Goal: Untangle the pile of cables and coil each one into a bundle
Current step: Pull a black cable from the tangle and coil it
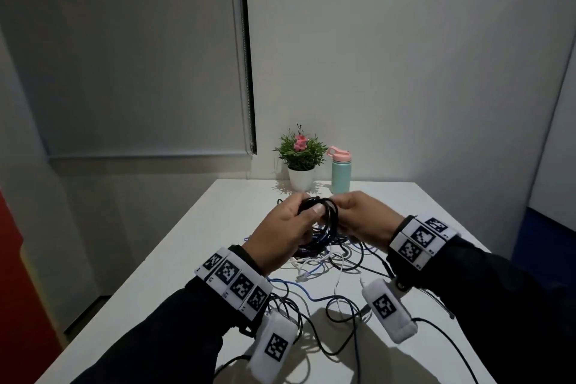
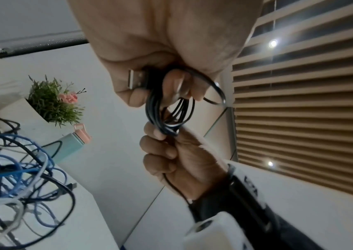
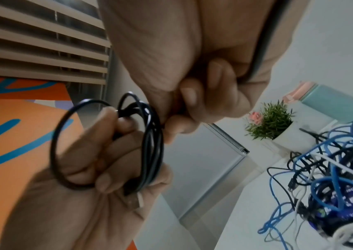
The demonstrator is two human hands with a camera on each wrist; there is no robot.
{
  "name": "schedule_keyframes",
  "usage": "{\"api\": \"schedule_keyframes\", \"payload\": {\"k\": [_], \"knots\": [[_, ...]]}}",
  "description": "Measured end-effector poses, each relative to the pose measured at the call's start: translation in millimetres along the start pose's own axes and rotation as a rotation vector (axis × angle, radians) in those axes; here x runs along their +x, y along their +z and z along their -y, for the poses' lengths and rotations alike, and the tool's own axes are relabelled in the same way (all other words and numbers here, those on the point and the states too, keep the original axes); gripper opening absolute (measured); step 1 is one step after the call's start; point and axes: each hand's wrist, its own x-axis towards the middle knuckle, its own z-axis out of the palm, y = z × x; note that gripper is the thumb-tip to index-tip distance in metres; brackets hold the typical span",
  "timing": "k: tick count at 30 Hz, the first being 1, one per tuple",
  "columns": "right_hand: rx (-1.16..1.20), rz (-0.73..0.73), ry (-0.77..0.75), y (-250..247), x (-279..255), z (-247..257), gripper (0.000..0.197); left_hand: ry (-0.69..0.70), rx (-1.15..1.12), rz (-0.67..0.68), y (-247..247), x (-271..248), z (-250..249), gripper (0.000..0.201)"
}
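A black cable coil [image 1: 324,212] is held up over the white table [image 1: 187,246] between both hands. My left hand [image 1: 288,226] grips one side of the loops with curled fingers, the USB plug [image 2: 136,79] sticking out beside the fingers. My right hand [image 1: 358,212] pinches the opposite side of the black cable coil [image 2: 167,130], and a loose black tail [image 3: 263,42] runs across its palm. Below the hands lies the tangled pile of blue, white and black cables [image 1: 327,262], also visible in the right wrist view as the pile [image 3: 332,177].
A potted plant [image 1: 300,162] and a teal bottle with a pink lid [image 1: 340,173] stand at the table's far edge against the wall. Loose cable strands [image 1: 311,321] spread toward the near edge between my forearms.
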Motion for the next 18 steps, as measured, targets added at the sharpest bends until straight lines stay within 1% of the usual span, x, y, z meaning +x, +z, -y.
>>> {"api": "schedule_keyframes", "payload": {"k": [1, 3, 4, 5, 6, 7, 8, 9, 10, 11, 12, 13, 14, 15, 16, 17, 18], "knots": [[0.019, 0.042, 0.016, 2, -2, -3, 0.034, 0.022, 0.026, -0.025, 0, 0, 2, 0.005], [0.022, 0.073, 0.040, 2, -4, -6, 0.042, 0.041, 0.089, -0.070, 0, 0, 9, 0.022], [0.028, 0.074, 0.057, 1, -4, -7, 0.048, 0.047, 0.110, -0.067, 0, 1, 11, 0.025], [0.026, 0.071, 0.078, 0, -3, -7, 0.052, 0.054, 0.127, -0.061, 1, 2, 13, 0.021], [0.015, 0.059, 0.087, -1, -2, -5, 0.049, 0.056, 0.137, -0.057, 1, 2, 14, 0.017], [-0.016, 0.025, 0.071, -2, -1, -2, 0.039, 0.037, 0.133, -0.073, 1, 3, 14, 0.017], [-0.075, -0.040, 0.029, -3, -1, 2, 0.024, 0.010, 0.115, -0.101, 1, 5, 14, 0.020], [-0.158, -0.149, -0.033, -3, -2, 6, 0.013, -0.013, 0.104, -0.135, 0, 7, 13, 0.026], [-0.220, -0.285, -0.107, -4, -3, 11, 0.008, -0.031, 0.105, -0.169, -1, 9, 13, 0.033], [-0.234, -0.383, -0.188, -4, -7, 17, 0.005, -0.048, 0.123, -0.200, -3, 10, 13, 0.038], [-0.232, -0.403, -0.253, -3, -11, 23, 0.008, -0.058, 0.138, -0.219, -3, 11, 13, 0.040], [-0.259, -0.352, -0.291, -1, -16, 30, 0.013, -0.067, 0.134, -0.229, -3, 11, 15, 0.038], [-0.327, -0.269, -0.297, 3, -19, 35, 0.018, -0.078, 0.110, -0.235, -3, 11, 16, 0.036], [-0.427, -0.197, -0.281, 7, -22, 38, 0.021, -0.093, 0.079, -0.237, -2, 12, 18, 0.032], [-0.521, -0.162, -0.271, 11, -24, 39, 0.022, -0.108, 0.041, -0.237, -1, 12, 20, 0.029], [-0.586, -0.183, -0.267, 13, -24, 39, 0.020, -0.117, 0.000, -0.235, 0, 11, 20, 0.025], [-0.614, -0.247, -0.268, 13, -24, 39, 0.016, -0.120, -0.038, -0.233, 1, 11, 19, 0.022]]}}
